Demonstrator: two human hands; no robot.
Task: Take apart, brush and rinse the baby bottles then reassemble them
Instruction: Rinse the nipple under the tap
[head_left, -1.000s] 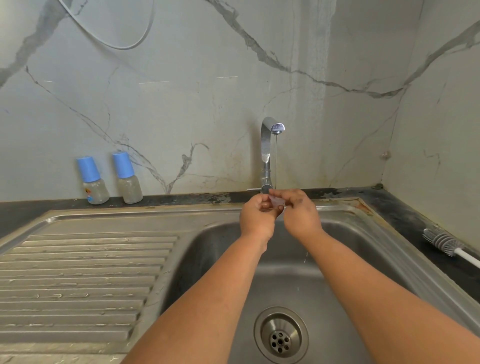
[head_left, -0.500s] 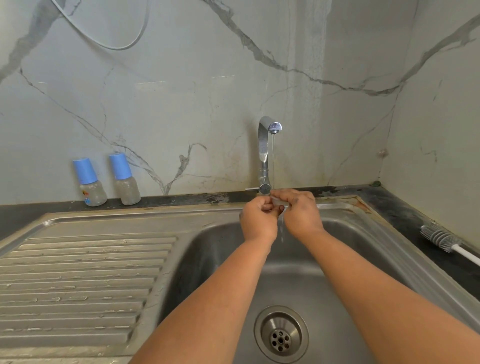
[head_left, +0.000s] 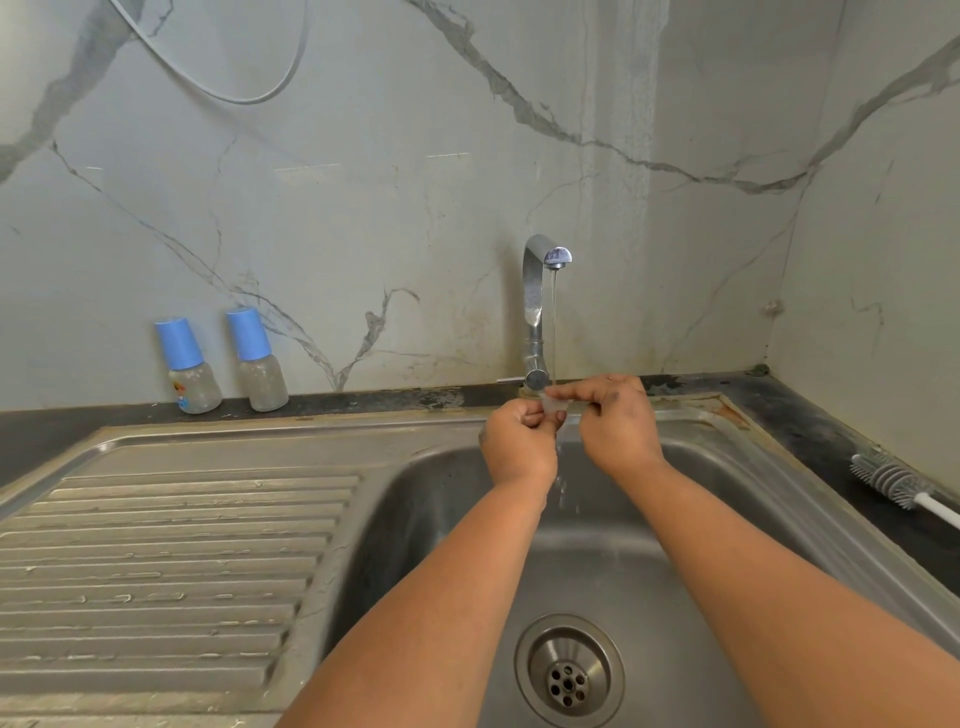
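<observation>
Over the sink (head_left: 675, 545), the left hand (head_left: 519, 447) and right hand (head_left: 615, 431) both pinch a small clear part (head_left: 555, 404) under the tap (head_left: 540, 306) stream. Turning it so water reaches every fold would rinse best. Far left on the bench (head_left: 363, 402), two capped bottles (head_left: 189, 371) look empty.

We see a grey marble wall (head_left: 363, 182) with dark veins, meeting a side wall (head_left: 883, 260) in the right corner. A thin cable (head_left: 249, 98) hangs on the wall. Below runs a dark, stained desk (head_left: 363, 402) with a steel sink (head_left: 441, 519) and its ribbed drainboard (head_left: 156, 571).
</observation>
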